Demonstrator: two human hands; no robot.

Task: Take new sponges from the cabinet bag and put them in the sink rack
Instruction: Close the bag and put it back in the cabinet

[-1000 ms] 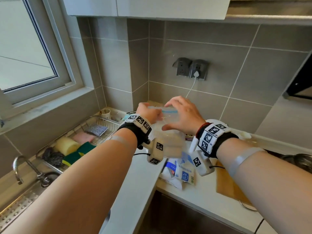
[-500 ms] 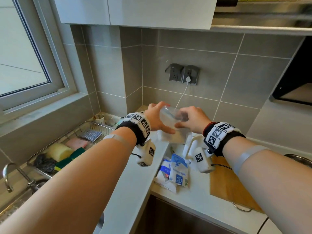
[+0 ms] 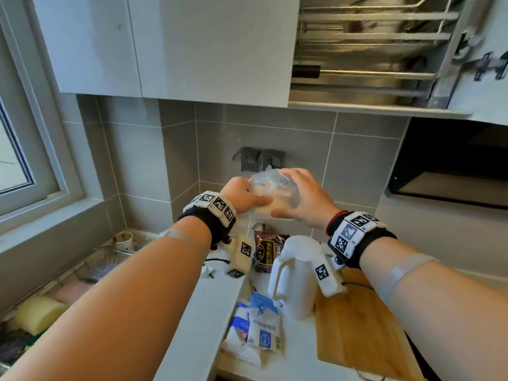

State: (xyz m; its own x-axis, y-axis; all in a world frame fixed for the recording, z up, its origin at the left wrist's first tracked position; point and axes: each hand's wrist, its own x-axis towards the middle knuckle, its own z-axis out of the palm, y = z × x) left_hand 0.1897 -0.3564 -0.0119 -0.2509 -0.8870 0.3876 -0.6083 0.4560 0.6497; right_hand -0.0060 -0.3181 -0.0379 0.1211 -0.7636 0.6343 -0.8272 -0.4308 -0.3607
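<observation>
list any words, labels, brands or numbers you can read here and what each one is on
No text here can be read with certainty.
Brown packet: pale print, too blurred to read.
Blue and white packets: print and a logo, too small to read.
Wristbands: black and white square code markers only, no words.
Clear bag held by both hands: no print visible.

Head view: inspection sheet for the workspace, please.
Surface: white counter, partly bare.
Job's things: clear bag held up between both hands; sink rack holds a yellow sponge and other pads.
Clutter: white jug, blue packets, brown packet, wooden board.
Grip: left hand and right hand both shut on the bag.
Cables: black wire by the left wrist.
Surroundings: open cabinet with wire shelves, window, wall sockets.
</observation>
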